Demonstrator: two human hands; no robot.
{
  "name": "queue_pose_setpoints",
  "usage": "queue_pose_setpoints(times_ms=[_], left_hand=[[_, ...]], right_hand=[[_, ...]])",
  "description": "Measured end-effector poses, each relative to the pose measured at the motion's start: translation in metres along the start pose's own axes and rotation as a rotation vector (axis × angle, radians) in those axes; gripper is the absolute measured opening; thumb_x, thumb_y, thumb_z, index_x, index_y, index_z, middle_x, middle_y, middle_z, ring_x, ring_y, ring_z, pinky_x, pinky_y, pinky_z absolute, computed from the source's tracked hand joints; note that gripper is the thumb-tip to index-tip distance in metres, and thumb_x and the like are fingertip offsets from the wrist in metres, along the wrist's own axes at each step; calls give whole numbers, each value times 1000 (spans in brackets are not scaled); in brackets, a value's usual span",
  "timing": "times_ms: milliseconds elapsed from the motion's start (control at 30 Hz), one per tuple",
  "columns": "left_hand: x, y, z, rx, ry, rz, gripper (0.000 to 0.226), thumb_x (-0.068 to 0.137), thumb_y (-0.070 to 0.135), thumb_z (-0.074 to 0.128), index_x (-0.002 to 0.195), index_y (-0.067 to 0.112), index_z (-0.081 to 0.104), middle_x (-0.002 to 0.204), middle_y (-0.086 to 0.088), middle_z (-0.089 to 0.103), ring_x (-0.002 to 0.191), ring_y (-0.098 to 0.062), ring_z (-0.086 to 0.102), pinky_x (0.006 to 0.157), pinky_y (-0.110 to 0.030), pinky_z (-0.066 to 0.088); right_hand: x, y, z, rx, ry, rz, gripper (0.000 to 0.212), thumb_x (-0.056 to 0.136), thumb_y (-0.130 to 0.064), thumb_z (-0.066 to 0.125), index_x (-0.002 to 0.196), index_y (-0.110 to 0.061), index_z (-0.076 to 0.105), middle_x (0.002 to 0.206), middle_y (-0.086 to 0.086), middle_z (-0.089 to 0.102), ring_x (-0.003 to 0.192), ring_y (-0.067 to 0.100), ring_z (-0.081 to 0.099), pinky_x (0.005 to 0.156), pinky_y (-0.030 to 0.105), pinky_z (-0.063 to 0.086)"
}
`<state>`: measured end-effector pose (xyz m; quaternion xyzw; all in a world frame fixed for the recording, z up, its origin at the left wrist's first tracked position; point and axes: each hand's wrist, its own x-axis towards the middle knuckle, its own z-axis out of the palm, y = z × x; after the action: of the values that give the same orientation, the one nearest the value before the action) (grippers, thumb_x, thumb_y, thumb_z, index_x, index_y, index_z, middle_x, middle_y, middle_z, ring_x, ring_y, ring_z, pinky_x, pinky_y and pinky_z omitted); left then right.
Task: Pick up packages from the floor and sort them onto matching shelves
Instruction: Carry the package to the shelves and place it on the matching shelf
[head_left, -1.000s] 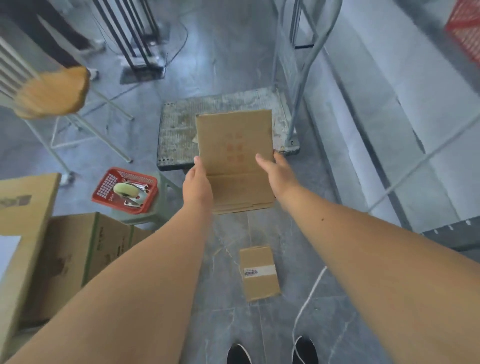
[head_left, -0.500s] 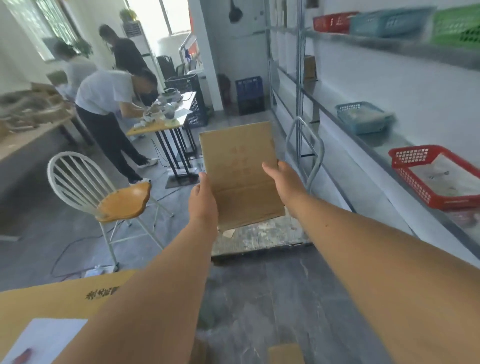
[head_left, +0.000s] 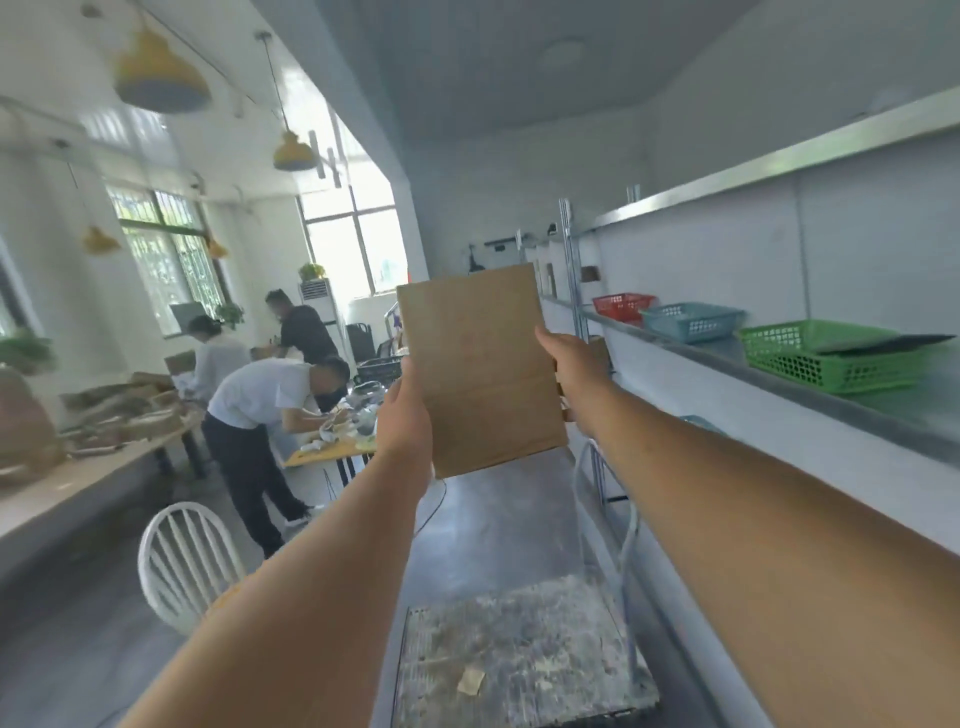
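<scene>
Cardboard package (head_left: 480, 369) sat clamped between both hands, upright, raised in front of the camera. Left hand (head_left: 402, 421) gripped its lower left edge and right hand (head_left: 569, 371) its right edge, hands apart with the package between them. It was off the floor and not on any shelf. I judged this the carry step: pick done, placement pending. Shelf (head_left: 810, 392) ran along my right with a red basket (head_left: 622, 305), blue basket (head_left: 691, 321) and green basket (head_left: 826, 358) in a row, the green one nearest and holding something flat and dark. Package markings were too blurred to read, so I couldn't tell which spot matched. Next move called for turning right and reaching across the cart (head_left: 519, 649) below.
</scene>
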<state>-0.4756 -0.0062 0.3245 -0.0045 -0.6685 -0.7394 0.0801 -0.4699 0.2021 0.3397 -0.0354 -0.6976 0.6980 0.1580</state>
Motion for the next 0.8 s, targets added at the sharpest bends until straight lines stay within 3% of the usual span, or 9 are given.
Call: queue_pose_setpoints(times_ms=[100, 200, 300, 333, 433, 500, 667, 800], left_hand=[[-4, 48, -3, -32, 8, 48, 84, 77, 90, 45, 137, 36, 68, 135, 5, 71, 124, -25, 66, 113, -50, 49], [19, 80, -16, -41, 25, 100, 94, 63, 98, 42, 128, 37, 73, 132, 0, 74, 122, -31, 69, 112, -53, 50], [4, 115, -21, -36, -5, 145, 80, 67, 94, 42, 111, 37, 76, 124, -7, 77, 114, -32, 73, 108, -56, 54], [-8, 126, -21, -47, -17, 164, 73, 72, 90, 41, 109, 37, 75, 125, -8, 77, 112, -31, 73, 108, -57, 55], [-25, 145, -21, -63, -34, 190, 71, 83, 84, 39, 120, 33, 71, 128, -5, 74, 115, -28, 71, 107, -54, 55], [-31, 150, -22, -62, -45, 194, 71, 88, 84, 37, 127, 33, 68, 126, 0, 74, 116, -28, 71, 104, -52, 57], [-38, 150, -19, -53, -37, 160, 75, 92, 84, 35, 130, 30, 69, 126, -3, 74, 113, -29, 71, 107, -54, 55], [-40, 150, -15, -59, -28, 162, 74, 92, 83, 33, 128, 31, 71, 126, -1, 75, 113, -29, 70, 110, -54, 52]], right_hand=[[-2, -56, 3, 13, -23, -27, 84, 82, -77, 62, 148, -25, 64, 149, 4, 67, 135, 31, 63, 120, 57, 46], [-10, -104, 2, 34, -89, -66, 74, 91, -73, 61, 144, -22, 65, 146, 4, 68, 135, 32, 63, 119, 58, 46], [-14, -134, -1, 13, -104, -64, 101, 66, -87, 65, 149, -28, 62, 149, 4, 64, 144, 37, 58, 116, 66, 46], [-14, -141, -2, 24, -106, -63, 102, 67, -88, 65, 150, -30, 62, 146, 3, 64, 143, 38, 58, 112, 64, 49], [-26, -152, -5, 59, -122, -62, 74, 94, -78, 58, 148, -27, 62, 142, 7, 65, 131, 39, 65, 93, 53, 59], [-30, -152, -7, 71, -125, -56, 69, 101, -75, 51, 148, -25, 62, 139, 8, 66, 127, 38, 68, 89, 52, 60], [-31, -150, -4, 51, -131, -18, 84, 92, -82, 54, 154, -25, 57, 148, 9, 63, 137, 41, 63, 108, 65, 54], [-30, -150, -3, 50, -129, -12, 96, 79, -85, 55, 156, -28, 56, 162, 10, 56, 142, 41, 58, 112, 69, 50]])
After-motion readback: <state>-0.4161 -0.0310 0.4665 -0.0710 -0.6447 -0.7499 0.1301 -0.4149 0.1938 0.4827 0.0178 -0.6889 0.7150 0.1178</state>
